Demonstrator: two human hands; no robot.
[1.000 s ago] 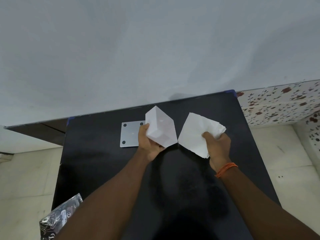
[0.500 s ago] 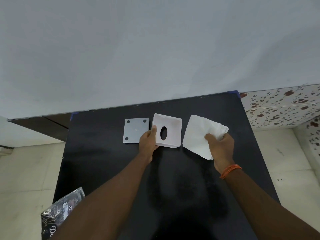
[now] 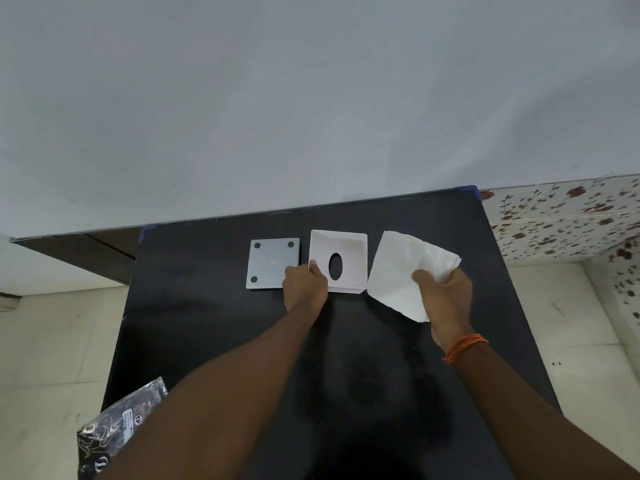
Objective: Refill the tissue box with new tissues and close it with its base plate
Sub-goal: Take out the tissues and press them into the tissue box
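The white tissue box [image 3: 349, 252] lies upside down on the black table [image 3: 207, 323], its open side up and the oval slot visible in its floor. My left hand [image 3: 304, 287] grips its near left edge, thumb inside the rim. To its left the grey square base plate [image 3: 273, 263], with dark round feet at its corners, lies flat on the table. My right hand [image 3: 445, 294] holds a stack of white tissues [image 3: 401, 275] by its right corner, just right of the box and slightly above the table.
A black patterned plastic packet [image 3: 121, 431] overhangs the table's near left corner. A grey wall rises right behind the table. Tiled floor lies on both sides, with floral tiles at the right.
The box went from tilted in my left hand to lying open side up on the table. The tissue stack in my right hand has barely moved.
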